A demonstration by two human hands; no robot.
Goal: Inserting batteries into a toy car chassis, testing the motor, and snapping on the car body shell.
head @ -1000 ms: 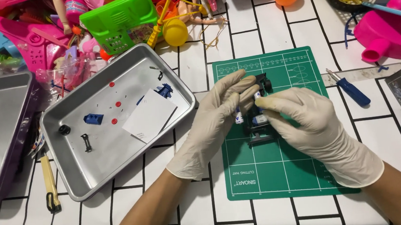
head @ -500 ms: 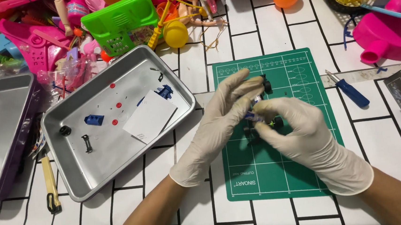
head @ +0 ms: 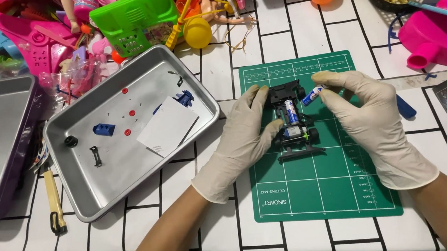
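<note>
both hands have drawn apart since the earlier frames, where they were bunched over the toy car chassis; now the black toy car chassis [head: 292,119] lies uncovered on the green cutting mat [head: 332,186], between the two gloved hands. left hand [head: 241,140] rests flat beside the chassis, its fingers held together and pressed along the chassis's left edge, fingertips up near the front end. one battery [head: 291,111] sits lengthwise in the chassis bay. right hand [head: 373,123] is raised just to the right of the chassis, thumb and forefinger pinching a second small battery [head: 311,96] by one end; that battery tilts down toward the front right corner of the chassis, just above it, and i cannot tell whether it touches. the other fingers of that hand curl loosely. left of the mat stands a metal tray [head: 107,181] with a white card [head: 167,129], blue parts and small red dots. a blue-handled screwdriver [head: 404,106] peeks out behind the right hand.
</note>
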